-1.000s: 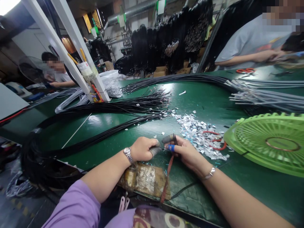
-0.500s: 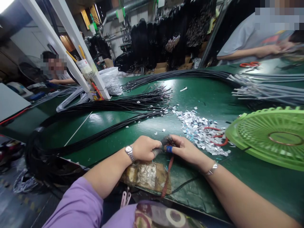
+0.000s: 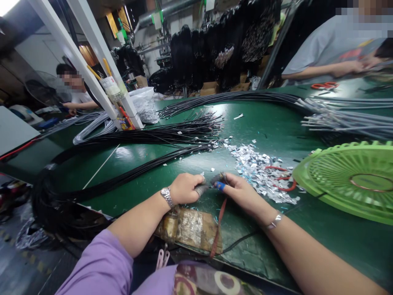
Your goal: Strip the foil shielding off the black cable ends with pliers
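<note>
My left hand (image 3: 186, 188), with a metal watch at the wrist, is closed in a pinch just above the table. A pale scrap shows at its fingertips. Close by on the right, my right hand (image 3: 236, 189) has its fingers curled together, with blue tape (image 3: 220, 185) around a digit and dark coverings on the fingertips. Something thin and dark shows in the narrow gap between the hands; its kind is too small to make out. Below them lies a tape-wrapped brown block (image 3: 192, 227) with a reddish strap (image 3: 218, 229) across its right end.
Bundles of black cables (image 3: 147, 162) curve along the left. A pile of foil scraps (image 3: 258, 168) with red-handled scissors (image 3: 285, 186) lies beyond my right hand, beside a green fan (image 3: 346, 180). Grey cables (image 3: 346, 116) lie behind. Two people sit across the green table (image 3: 172, 176).
My hands, which were together, have moved slightly apart. A pale scrap now shows at the left fingertips. The cable bundles stay where they were.
</note>
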### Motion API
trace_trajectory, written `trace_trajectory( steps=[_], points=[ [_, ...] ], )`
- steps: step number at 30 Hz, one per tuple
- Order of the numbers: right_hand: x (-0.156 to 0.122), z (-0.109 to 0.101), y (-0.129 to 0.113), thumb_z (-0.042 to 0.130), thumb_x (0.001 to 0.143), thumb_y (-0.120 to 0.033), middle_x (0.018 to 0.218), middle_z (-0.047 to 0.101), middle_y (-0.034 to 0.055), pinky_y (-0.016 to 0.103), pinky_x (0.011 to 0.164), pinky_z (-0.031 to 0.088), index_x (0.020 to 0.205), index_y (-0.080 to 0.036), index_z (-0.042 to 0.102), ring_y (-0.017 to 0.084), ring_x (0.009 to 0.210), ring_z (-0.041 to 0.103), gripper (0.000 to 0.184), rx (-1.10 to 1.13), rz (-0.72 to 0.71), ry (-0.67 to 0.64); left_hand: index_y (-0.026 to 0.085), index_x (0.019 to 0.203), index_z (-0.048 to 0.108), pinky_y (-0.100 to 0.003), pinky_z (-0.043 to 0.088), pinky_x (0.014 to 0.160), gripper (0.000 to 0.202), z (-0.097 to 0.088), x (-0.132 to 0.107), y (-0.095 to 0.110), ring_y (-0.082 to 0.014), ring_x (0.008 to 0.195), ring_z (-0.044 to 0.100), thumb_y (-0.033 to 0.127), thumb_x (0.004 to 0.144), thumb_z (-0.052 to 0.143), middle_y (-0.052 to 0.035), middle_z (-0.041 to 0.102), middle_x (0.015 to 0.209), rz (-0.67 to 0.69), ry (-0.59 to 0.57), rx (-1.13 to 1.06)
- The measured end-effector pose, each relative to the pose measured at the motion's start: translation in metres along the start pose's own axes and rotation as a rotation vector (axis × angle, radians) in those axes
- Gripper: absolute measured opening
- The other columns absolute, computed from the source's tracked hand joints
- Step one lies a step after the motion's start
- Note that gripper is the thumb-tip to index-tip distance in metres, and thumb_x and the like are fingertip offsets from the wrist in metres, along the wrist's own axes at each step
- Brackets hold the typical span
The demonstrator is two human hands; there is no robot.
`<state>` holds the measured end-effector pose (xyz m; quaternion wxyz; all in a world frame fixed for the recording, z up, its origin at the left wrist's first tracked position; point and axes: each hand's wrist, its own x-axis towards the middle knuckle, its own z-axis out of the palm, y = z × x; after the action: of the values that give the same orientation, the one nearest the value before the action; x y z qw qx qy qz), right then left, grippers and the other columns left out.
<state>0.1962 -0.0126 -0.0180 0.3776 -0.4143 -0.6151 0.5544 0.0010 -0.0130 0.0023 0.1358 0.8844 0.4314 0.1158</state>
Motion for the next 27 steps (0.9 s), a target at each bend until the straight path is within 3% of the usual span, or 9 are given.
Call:
trace_trajectory(
  steps=[5, 9, 14, 18, 21, 24, 27],
  points=[
    [0.0, 0.0, 0.002, 0.066, 0.07, -0.043, 0.064, 0.057, -0.0019, 0.027, 0.055, 0.04, 0.07, -0.021, 0.058, 0.015, 0.059, 0.049, 0.024, -0.029, 0.024, -0.028, 0.017, 0.088, 0.062, -0.024, 0.039, 0.059, 0.014, 0.0, 0.0, 0.001, -0.0141, 0.064, 0.056, 0.026, 0.081, 0.054, -0.0022, 0.063, 0.073, -0.021, 0.036, -0.038],
    [-0.001, 0.002, 0.004, 0.065, 0.071, -0.039, 0.056, 0.048, -0.0045, 0.025, 0.05, 0.033, 0.067, -0.021, 0.055, 0.012, 0.053, 0.04, 0.021, -0.024, 0.05, 0.002, 0.017, 0.089, 0.063, -0.025, 0.042, 0.067, 0.014, 0.001, 0.0, 0.004, -0.0164, 0.076, 0.057, 0.021, 0.08, 0.053, -0.0051, 0.062, 0.083, -0.015, 0.114, 0.1],
    [-0.003, 0.007, 0.004, 0.065, 0.072, -0.041, 0.057, 0.047, -0.0049, 0.025, 0.049, 0.031, 0.069, -0.021, 0.054, 0.011, 0.052, 0.038, 0.023, 0.062, 0.058, 0.022, 0.017, 0.081, 0.064, -0.025, 0.039, 0.062, 0.015, 0.002, -0.001, 0.003, -0.0153, 0.069, 0.057, 0.026, 0.084, 0.052, -0.0037, 0.062, 0.074, -0.018, 0.135, 0.158],
    [-0.003, 0.005, 0.002, 0.065, 0.07, -0.041, 0.06, 0.052, -0.0035, 0.027, 0.055, 0.04, 0.071, -0.022, 0.056, 0.014, 0.057, 0.047, 0.021, 0.073, 0.027, 0.056, 0.017, 0.077, 0.062, -0.024, 0.034, 0.056, 0.024, 0.003, 0.0, -0.001, -0.0137, 0.061, 0.055, 0.034, 0.088, 0.049, -0.0021, 0.062, 0.067, -0.036, 0.128, 0.079],
    [-0.001, 0.001, 0.003, 0.069, 0.066, -0.037, 0.076, 0.064, 0.0008, 0.032, 0.071, 0.047, 0.083, -0.023, 0.058, 0.019, 0.074, 0.059, 0.025, 0.086, -0.023, 0.042, 0.017, 0.076, 0.061, -0.024, 0.033, 0.055, 0.026, 0.003, 0.0, -0.003, -0.0137, 0.06, 0.055, 0.035, 0.089, 0.047, -0.0024, 0.061, 0.065, -0.051, 0.139, 0.049],
    [0.002, 0.0, 0.007, 0.072, 0.063, -0.035, 0.091, 0.068, 0.0047, 0.037, 0.084, 0.048, 0.095, -0.023, 0.058, 0.023, 0.09, 0.063, 0.036, 0.064, -0.079, 0.016, 0.017, 0.074, 0.059, -0.025, 0.033, 0.056, 0.024, 0.004, 0.0, -0.003, -0.015, 0.062, 0.056, 0.033, 0.088, 0.047, -0.0035, 0.061, 0.067, -0.049, 0.144, 0.072],
    [0.003, 0.001, 0.011, 0.072, 0.066, -0.039, 0.095, 0.069, 0.0069, 0.04, 0.086, 0.049, 0.097, -0.023, 0.057, 0.025, 0.095, 0.064, 0.039, 0.019, -0.105, 0.018, 0.017, 0.075, 0.058, -0.026, 0.035, 0.056, 0.02, 0.005, -0.001, -0.002, -0.0158, 0.062, 0.057, 0.03, 0.086, 0.047, -0.0039, 0.062, 0.067, -0.031, 0.129, 0.12]
  ],
)
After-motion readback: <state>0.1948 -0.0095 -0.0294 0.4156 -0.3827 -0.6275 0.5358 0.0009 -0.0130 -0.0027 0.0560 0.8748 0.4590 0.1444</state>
